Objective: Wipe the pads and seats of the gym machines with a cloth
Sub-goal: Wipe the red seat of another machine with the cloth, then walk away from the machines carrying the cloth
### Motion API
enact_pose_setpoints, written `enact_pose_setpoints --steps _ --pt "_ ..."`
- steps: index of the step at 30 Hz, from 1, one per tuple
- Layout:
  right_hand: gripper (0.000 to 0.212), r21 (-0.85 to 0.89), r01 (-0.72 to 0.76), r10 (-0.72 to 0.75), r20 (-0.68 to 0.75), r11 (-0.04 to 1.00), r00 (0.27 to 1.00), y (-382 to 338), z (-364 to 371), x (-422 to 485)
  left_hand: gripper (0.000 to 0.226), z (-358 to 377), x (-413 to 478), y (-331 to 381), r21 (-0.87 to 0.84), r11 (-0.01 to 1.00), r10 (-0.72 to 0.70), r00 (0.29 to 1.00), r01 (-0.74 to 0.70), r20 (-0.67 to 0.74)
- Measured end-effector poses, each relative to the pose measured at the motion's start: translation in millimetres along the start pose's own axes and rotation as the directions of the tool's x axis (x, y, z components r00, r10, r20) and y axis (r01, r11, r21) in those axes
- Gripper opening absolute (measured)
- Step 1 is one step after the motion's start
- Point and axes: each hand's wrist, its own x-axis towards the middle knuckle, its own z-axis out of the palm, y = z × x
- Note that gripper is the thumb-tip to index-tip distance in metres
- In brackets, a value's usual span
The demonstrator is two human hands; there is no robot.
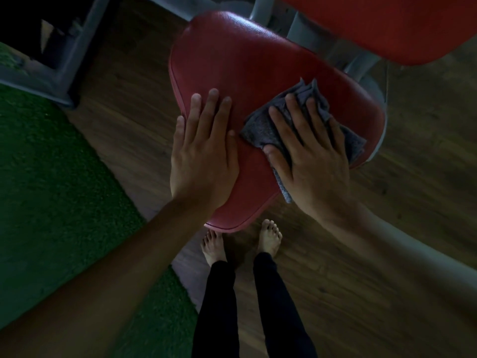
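Two hands on red seat [245, 60]: left hand [204, 156] flat, fingers [214, 104] straight; right hand [309, 156] presses cloth [258, 125], fingers spread; back pad [374, 21] likely unwiped.

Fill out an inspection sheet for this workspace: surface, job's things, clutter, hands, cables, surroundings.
Surface: red seat, glossy padding, mounted on a grey metal frame.
Job's things: grey cloth, crumpled, lying on the seat's right part.
Clutter: nothing seen.
Hands: left hand rests flat on the seat with straight fingers; right hand presses flat on the cloth with spread fingers.
Cables: nothing seen.
Surroundings: wood floor; green mat at left; second red pad at upper right; bare feet below the seat's near edge.
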Motion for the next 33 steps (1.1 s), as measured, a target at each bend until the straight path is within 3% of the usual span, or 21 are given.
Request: enact_pose_setpoints --steps 4,10,13,17,24,29,31,33 --pt "0.049 0.008 0.005 -0.004 -0.086 1.0 0.996 1.0 7.5 0.9 0.051 0.8 -0.4 -0.1 -0.003 1.0 -0.009 1.0 0.009 -0.009" --pt "0.044 0.166 -0.051 0.071 -0.122 0.985 0.99 -4.8 8.4 5.3 0.05 -1.5 -1.5 1.1 -0.019 1.0 0.002 1.0 -0.002 -0.012" --pt "0.046 0.283 -0.079 0.09 -0.029 0.956 0.995 -2.9 1.0 7.8 0.05 -7.6 -0.4 3.9 -0.061 0.998 -0.017 0.998 0.021 0.062" --pt "0.043 0.526 -0.181 0.131 0.132 0.831 0.983 -2.3 -26.7 11.4 0.047 -34.6 3.1 13.7 -0.187 0.976 -0.076 0.982 0.109 0.174" --pt "0.046 0.617 -0.347 0.293 0.192 0.706 0.937 -38.4 -127.0 -57.5 0.041 -126.9 -50.1 50.8 -0.337 0.941 0.077 0.988 -0.028 0.131" --pt "0.045 0.636 -0.378 0.43 0.08 0.672 0.899 -75.7 -238.1 -125.4 0.045 -212.3 -123.5 104.3 -0.344 0.924 0.224 0.965 -0.166 0.138" --pt "0.044 0.627 -0.396 0.523 -0.022 0.671 0.852 -100.0 -311.8 -185.7 0.043 -271.6 -173.7 139.4 -0.338 0.889 0.366 0.923 -0.308 0.121" --pt "0.043 0.642 -0.412 0.551 -0.02 0.647 0.835 -106.0 -333.9 -205.8 0.037 -288.3 -185.3 153.9 -0.333 0.878 0.394 0.914 -0.344 0.096"
